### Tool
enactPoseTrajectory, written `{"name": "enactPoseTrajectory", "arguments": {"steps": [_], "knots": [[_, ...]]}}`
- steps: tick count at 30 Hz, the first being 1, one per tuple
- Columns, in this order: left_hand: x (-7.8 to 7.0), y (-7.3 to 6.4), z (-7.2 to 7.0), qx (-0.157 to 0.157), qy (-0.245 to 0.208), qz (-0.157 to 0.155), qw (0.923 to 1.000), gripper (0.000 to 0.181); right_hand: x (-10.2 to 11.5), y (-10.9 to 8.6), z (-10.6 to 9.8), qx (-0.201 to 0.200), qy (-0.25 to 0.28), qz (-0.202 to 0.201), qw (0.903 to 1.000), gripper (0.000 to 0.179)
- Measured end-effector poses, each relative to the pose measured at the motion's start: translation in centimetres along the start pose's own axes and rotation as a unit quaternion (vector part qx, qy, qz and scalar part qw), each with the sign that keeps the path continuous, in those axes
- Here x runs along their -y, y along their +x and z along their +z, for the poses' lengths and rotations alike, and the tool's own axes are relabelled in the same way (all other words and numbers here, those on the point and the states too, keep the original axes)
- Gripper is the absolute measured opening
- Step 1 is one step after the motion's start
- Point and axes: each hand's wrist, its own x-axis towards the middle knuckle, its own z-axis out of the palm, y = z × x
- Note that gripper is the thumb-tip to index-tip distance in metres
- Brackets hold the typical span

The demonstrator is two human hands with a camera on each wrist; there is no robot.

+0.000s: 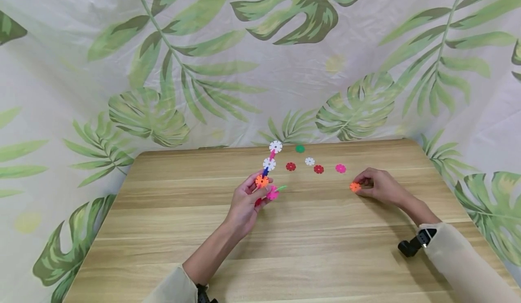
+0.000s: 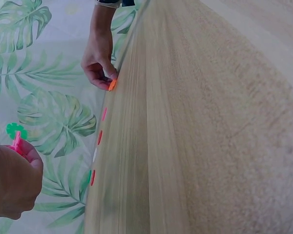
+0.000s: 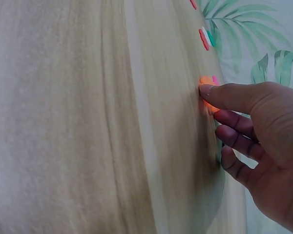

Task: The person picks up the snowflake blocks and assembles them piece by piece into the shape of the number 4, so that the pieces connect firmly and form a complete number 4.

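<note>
Sleeves (image 1: pixel 464 260) run off-frame while left fingers (image 1: pixel 249 182) partly hide the linked discs (image 1: pixel 269 163).

Loose discs (image 1: pixel 319 169) lie near the tabletop's (image 1: pixel 309 239) far edge

Chain (image 1: pixel 269 163) in left hand (image 1: pixel 245 199) is left of them; held disc (image 1: pixel 355 187) in right hand (image 1: pixel 380 186), right.

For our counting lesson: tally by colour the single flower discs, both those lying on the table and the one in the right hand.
Red discs: 2
White disc: 1
Green disc: 1
Pink disc: 1
Orange disc: 1
Total: 6
</note>
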Motion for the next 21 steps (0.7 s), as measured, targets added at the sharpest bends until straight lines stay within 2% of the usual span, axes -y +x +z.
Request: {"name": "enactPoseTrajectory", "arguments": {"steps": [15,21], "knots": [[0.04,-0.04,0.09,-0.004,0.005,-0.005,1.0000,0.056,0.01,-0.34,0.57,-0.026,0.044,-0.008,0.9986,0.029],[0.01,-0.04,0.12,-0.007,0.005,-0.008,0.9999,0.056,0.66,-0.33,0.67,-0.022,0.059,-0.008,0.9980,0.025]]}}
